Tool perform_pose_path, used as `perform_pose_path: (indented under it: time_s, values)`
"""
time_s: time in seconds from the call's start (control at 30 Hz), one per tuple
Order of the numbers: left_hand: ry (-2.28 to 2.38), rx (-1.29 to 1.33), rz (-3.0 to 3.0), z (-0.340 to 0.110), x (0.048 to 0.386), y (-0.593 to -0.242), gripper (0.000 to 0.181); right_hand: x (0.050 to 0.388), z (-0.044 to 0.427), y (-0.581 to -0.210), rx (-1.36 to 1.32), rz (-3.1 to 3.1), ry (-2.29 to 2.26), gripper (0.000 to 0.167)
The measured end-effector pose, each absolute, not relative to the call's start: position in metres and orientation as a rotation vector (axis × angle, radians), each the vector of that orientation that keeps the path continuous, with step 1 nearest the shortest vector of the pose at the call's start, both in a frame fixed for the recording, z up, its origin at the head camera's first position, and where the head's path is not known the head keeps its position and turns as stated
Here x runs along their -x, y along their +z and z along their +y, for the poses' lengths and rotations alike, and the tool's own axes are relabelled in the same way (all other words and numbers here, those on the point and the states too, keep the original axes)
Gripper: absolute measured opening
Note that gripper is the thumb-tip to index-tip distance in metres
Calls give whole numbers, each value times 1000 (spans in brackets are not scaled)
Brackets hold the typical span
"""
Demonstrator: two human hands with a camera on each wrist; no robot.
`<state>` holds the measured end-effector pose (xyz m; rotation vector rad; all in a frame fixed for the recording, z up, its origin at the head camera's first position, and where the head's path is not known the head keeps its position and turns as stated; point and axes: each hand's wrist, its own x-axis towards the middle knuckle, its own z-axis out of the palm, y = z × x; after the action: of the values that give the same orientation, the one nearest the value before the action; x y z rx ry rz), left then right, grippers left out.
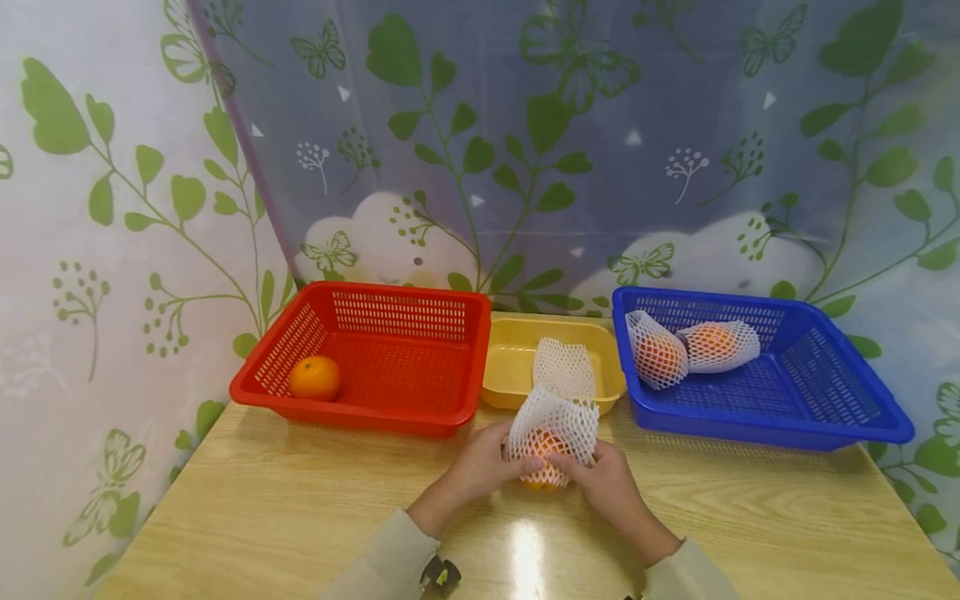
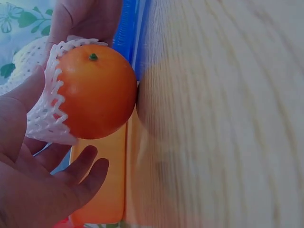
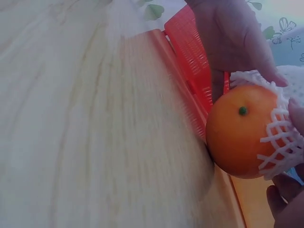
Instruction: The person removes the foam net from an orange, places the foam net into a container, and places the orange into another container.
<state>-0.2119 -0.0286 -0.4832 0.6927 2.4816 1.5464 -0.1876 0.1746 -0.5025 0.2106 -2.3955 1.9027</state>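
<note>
An orange (image 2: 99,95) sits partly inside a white foam net sleeve (image 1: 558,417) at the table's middle. Its stem end is bare and touches the wood in both wrist views; the rest is under the mesh. From the left, my left hand (image 1: 480,462) pinches the sleeve, thumb laid over the mesh and lower fingers loosely bent. My right hand (image 1: 609,483) grips the sleeve's opposite side, its thumb also on the mesh. The sleeve's loose end stands up beyond the fruit, toward the yellow basket (image 1: 506,367).
Another foam net (image 1: 564,367) lies in the yellow basket. At the left, a red basket (image 1: 397,417) holds a bare orange (image 1: 315,378). A blue basket (image 1: 750,425) at the right contains two netted oranges (image 1: 660,358). A patterned curtain (image 1: 480,167) hangs behind the wooden table (image 1: 262,500).
</note>
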Motion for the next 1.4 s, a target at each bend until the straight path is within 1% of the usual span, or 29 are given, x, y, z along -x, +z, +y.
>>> perform_pose_path:
  time_s: [0.1, 0.3, 0.7, 0.8, 0.97, 1.13, 1.3, 1.4]
  values:
    - [1555, -716, 2471, -28, 212, -484, 45, 189, 174, -502, -231, -2344, 1932, 19]
    - [1536, -718, 2485, -28, 213, -486, 45, 189, 173, -501, -261, -2326, 1941, 18]
    - [1545, -672, 2458, -29, 213, -484, 41, 188, 173, -501, -249, -2369, 1890, 23]
    - [1545, -678, 2519, -30, 213, -484, 36, 188, 173, -503, -271, -2409, 1835, 24]
    - [1560, -638, 2604, -30, 213, -485, 31, 188, 176, -505, -346, -2444, 1803, 30]
    - [1553, -624, 2597, -30, 212, -483, 32, 189, 178, -507, -357, -2458, 1820, 37]
    - [1543, -618, 2579, -30, 213, -482, 35, 189, 179, -506, -338, -2516, 1819, 48]
    - [1548, -627, 2563, -31, 213, -482, 37, 190, 180, -505, -326, -2531, 1841, 49]
